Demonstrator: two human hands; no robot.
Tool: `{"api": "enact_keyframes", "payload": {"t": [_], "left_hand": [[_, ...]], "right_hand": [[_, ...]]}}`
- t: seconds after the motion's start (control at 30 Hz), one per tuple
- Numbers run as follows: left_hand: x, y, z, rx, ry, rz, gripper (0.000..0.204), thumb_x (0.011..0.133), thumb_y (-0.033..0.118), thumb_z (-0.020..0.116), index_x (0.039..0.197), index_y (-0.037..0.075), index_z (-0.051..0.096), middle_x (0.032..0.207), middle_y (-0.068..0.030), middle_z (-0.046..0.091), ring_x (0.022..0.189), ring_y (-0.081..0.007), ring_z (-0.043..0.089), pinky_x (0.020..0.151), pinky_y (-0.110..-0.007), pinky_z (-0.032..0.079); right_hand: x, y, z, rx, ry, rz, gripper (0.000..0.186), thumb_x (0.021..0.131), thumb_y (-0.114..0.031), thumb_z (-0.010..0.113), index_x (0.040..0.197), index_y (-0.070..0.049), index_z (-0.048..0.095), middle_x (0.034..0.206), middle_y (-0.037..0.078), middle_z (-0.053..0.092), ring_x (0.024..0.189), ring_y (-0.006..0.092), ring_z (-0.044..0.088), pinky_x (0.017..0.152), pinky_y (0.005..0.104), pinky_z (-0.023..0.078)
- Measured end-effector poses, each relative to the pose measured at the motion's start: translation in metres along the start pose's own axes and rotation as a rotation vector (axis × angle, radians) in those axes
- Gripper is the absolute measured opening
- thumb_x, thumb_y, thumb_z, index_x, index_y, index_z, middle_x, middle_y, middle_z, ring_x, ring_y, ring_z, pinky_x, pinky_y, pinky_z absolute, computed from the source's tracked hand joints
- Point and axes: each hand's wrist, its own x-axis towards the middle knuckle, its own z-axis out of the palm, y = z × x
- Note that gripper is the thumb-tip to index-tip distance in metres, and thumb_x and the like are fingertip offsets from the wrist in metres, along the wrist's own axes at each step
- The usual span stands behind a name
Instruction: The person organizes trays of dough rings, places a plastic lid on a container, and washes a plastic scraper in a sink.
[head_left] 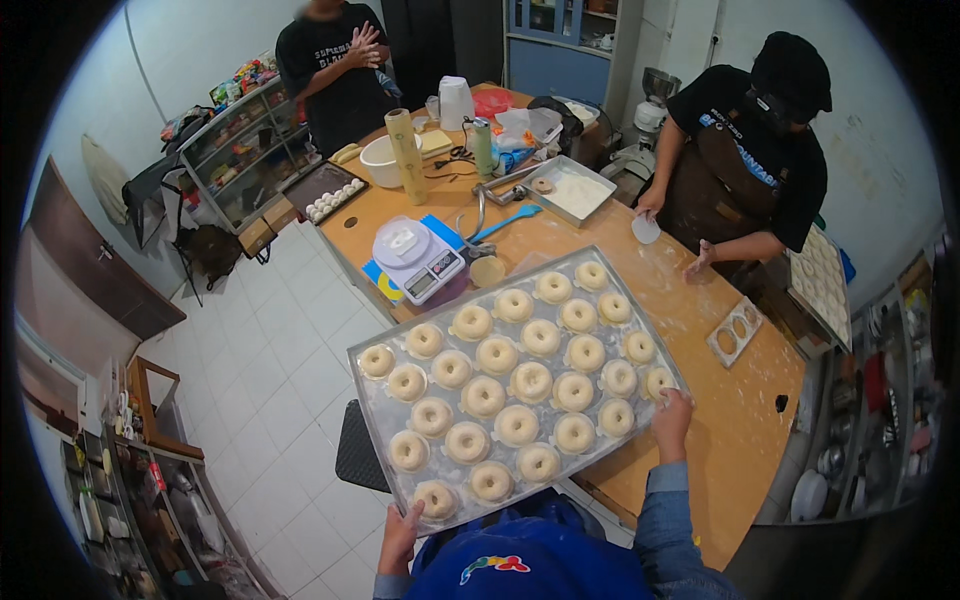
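With the left hand [402, 535] gripping the near corner and the right hand [673, 412] the right edge, the tray [455, 394] spanning between them is best held level so the dough rings [515, 386] don't slide, though how well they support it underneath is hidden.

White kitchen scale [420, 262], blue spatula [524, 212], upright yellowish roll [405, 157], brown door [92, 235], possibly a dark backpack [208, 254]

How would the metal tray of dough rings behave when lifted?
The tray seems stiff, looking flat between left hand and right hand. It is probably heavy, carrying many dough rings. They might slide if it tilts, since its rim looks low.
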Motion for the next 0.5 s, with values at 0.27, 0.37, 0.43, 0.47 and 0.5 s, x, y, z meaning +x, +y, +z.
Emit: {"api": "enact_keyframes", "payload": {"t": [0.27,0.37,0.43,0.47,0.5], "left_hand": [[-0.005,-0.002,0.006,-0.004,-0.003,0.019,0.042,0.079,0.017,0.055,0.108,-0.007,0.036,0.101,-0.0179,0.051,0.087,-0.0234,0.055,0.071,-0.034,0.048],[-0.005,0.001,0.011,-0.079,0.008,-0.021,0.037,0.077,0.014,0.059,0.101,-0.005,0.038,0.099,-0.0178,0.052,0.087,-0.0223,0.054,0.072,-0.032,0.046],[-0.001,0.0,0.01,-0.079,0.009,-0.006,0.038,0.077,0.014,0.059,0.101,-0.005,0.038,0.1,-0.0178,0.052,0.088,-0.0221,0.054,0.072,-0.032,0.046],[-0.001,-0.001,0.011,-0.078,0.008,-0.003,0.038,0.077,0.014,0.059,0.101,-0.005,0.038,0.1,-0.0178,0.052,0.088,-0.0221,0.054,0.072,-0.032,0.046],[-0.004,0.004,0.013,-0.081,0.011,-0.003,0.038,0.077,0.014,0.059,0.102,-0.006,0.038,0.1,-0.0178,0.052,0.088,-0.0221,0.054,0.073,-0.032,0.046]], "right_hand": [[0.01,0.016,-0.016,-0.096,-0.105,0.13,0.024,0.061,0.0,0.055,0.086,-0.001,0.056,0.089,0.018,0.055,0.09,0.0337,0.048,0.084,0.0419,0.033],[0.018,0.029,-0.017,-0.161,-0.117,0.073,0.031,0.06,-0.002,0.058,0.091,-0.001,0.055,0.093,0.019,0.053,0.094,0.0336,0.047,0.085,0.0423,0.032],[0.027,0.02,-0.022,-0.181,-0.15,0.096,0.034,0.059,-0.003,0.059,0.093,-0.002,0.053,0.095,0.019,0.052,0.095,0.0335,0.046,0.084,0.0427,0.033],[0.03,0.016,-0.025,-0.203,-0.185,0.118,0.038,0.058,-0.004,0.061,0.095,-0.002,0.052,0.097,0.019,0.052,0.096,0.0333,0.045,0.083,0.0432,0.034],[0.031,0.014,-0.028,-0.201,-0.183,0.119,0.038,0.058,-0.004,0.061,0.095,-0.002,0.052,0.097,0.019,0.052,0.096,0.0333,0.045,0.083,0.0432,0.034]]}}
